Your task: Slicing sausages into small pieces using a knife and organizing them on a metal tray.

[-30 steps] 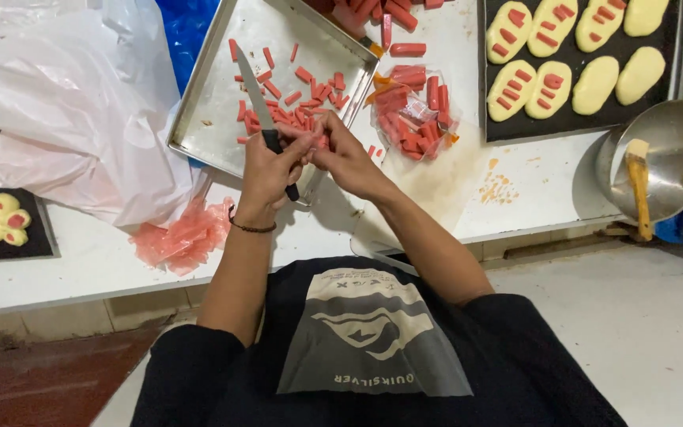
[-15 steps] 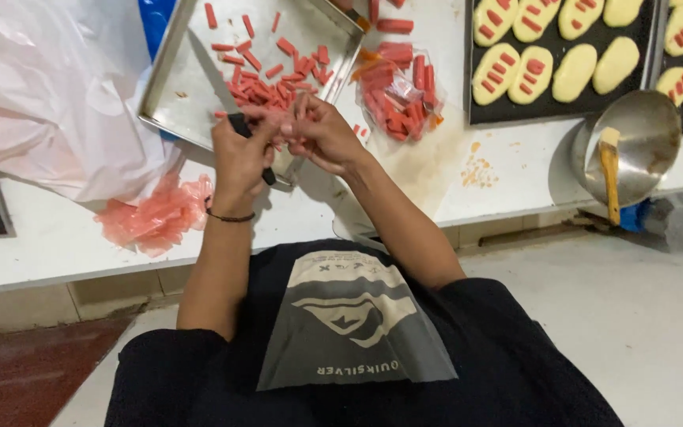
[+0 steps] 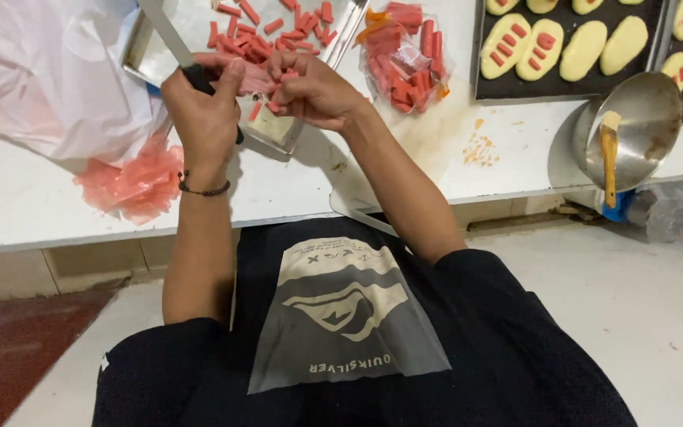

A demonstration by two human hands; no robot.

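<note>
Both hands have drawn nearer the body, the left hand [image 3: 203, 111] clenched on a knife [image 3: 169, 43] angled over the metal tray [image 3: 145, 59], the right hand [image 3: 314, 91] pinching a pink sausage [image 3: 256, 79] at the tabletop [image 3: 294, 186] edge, apparently for cutting into pieces.

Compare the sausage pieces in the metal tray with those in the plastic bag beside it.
The sausage pieces in the tray lie loose and spread out on bare metal; the pieces in the bag are heaped together inside clear plastic. The tray pieces look shorter, the bag ones longer. Both lots are red-pink sticks on the white table.
</note>
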